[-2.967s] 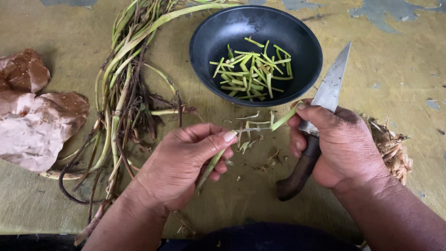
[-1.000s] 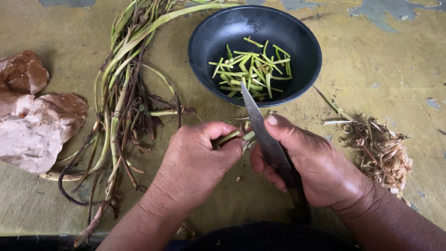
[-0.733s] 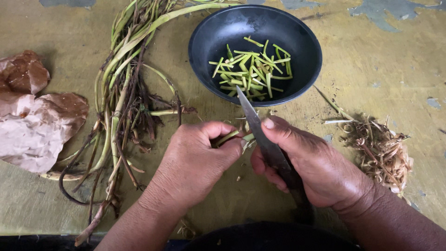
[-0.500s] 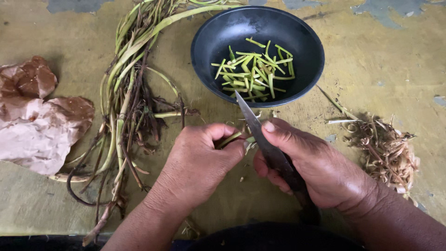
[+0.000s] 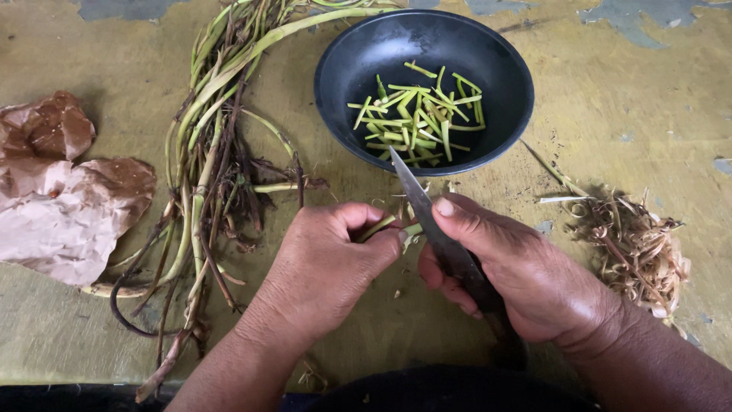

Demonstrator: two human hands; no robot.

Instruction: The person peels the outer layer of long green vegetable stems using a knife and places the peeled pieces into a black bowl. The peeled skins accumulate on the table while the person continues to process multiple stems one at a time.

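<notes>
Steel knife (image 5: 427,214) edge seemingly against green stem (image 5: 379,226).

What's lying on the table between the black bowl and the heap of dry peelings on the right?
In the head view, a thin loose stem strip lies between the black bowl and the dry peelings; otherwise bare yellow tabletop.

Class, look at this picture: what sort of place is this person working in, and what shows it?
Probably a simple home kitchen or food-preparation spot: a worn yellow table, a dark bowl of cut green stems, and a knife trimming a stalk.
</notes>
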